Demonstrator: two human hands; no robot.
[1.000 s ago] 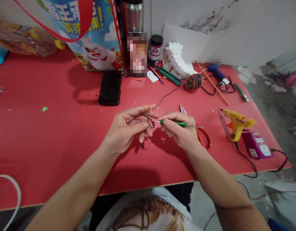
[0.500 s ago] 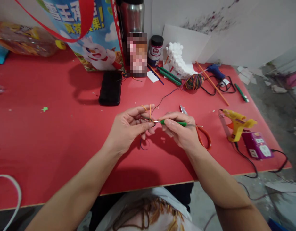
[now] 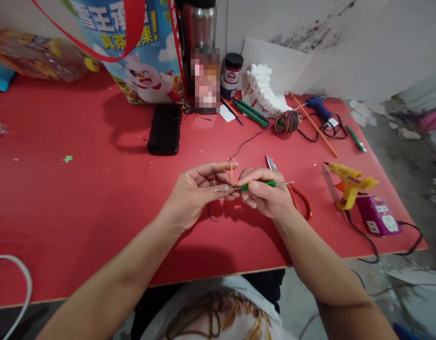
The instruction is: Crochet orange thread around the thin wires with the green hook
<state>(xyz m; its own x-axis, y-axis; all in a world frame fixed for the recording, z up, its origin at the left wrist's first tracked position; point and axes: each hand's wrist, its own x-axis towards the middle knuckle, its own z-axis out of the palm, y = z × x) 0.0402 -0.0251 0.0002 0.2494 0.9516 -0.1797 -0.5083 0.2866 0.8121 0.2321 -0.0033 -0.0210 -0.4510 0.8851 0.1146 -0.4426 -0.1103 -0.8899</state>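
My right hand (image 3: 265, 189) grips a crochet hook (image 3: 269, 183) by its green handle, its metal shaft pointing left across my left thumb. Pinched in my left hand (image 3: 204, 186) is multicoloured yarn (image 3: 231, 174), an orange stretch of it running up to the raised forefinger. The small worked piece at the pinch is mostly hidden by fingers. A thin strand leads from my hands back to the yarn ball (image 3: 288, 122). A loose purple end (image 3: 211, 215) dangles below my left hand. Beside my right hand lie orange-handled scissors or pliers (image 3: 303, 200), partly covered.
A yellow glue gun (image 3: 350, 184) and a purple power box (image 3: 379, 215) stand at the right, cords trailing over the table edge. Behind are a black phone (image 3: 164, 130), a green cutter (image 3: 251, 113), a white foam piece (image 3: 262, 87), a jar (image 3: 232, 75) and a printed bag (image 3: 143, 56).
Both hands have come closer together, the left shifting right and slightly down. The hook has slid farther left through the yarn, its tip now showing over my left thumb.
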